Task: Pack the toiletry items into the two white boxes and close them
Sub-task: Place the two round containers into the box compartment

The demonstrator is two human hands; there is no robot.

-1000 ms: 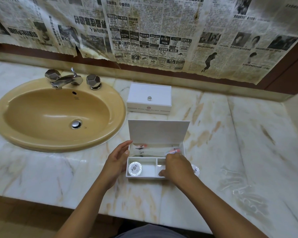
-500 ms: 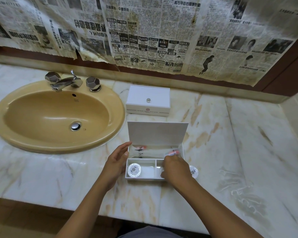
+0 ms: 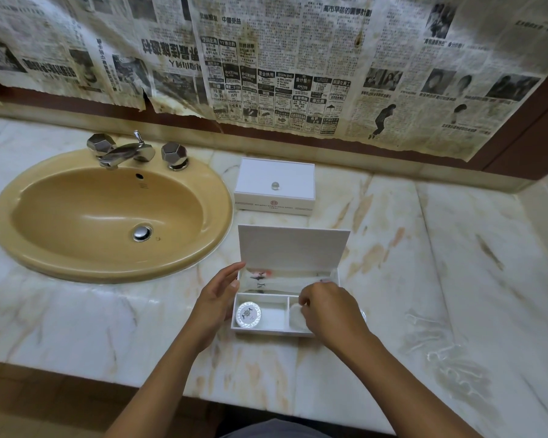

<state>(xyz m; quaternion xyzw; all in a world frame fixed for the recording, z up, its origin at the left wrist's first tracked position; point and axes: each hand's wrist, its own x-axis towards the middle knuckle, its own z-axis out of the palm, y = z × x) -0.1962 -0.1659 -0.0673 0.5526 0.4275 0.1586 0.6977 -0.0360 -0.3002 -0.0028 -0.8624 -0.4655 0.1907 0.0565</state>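
Two white rectangular boxes sit on the marble desk (image 3: 424, 263). The open white box (image 3: 285, 298) lies between the hands, lid upright, with three compartments. The left hand (image 3: 217, 300), fingers nearly straight, rests against its left wall. The right hand (image 3: 329, 312) curls over the front right compartment, pinching a pale round wrapped item (image 3: 295, 314). One round white patterned soap disc (image 3: 248, 314) lies in the front left compartment, just right of the left hand. The closed white box (image 3: 274, 184) stands beyond both hands, beside the one yellow oval sink (image 3: 108, 213).
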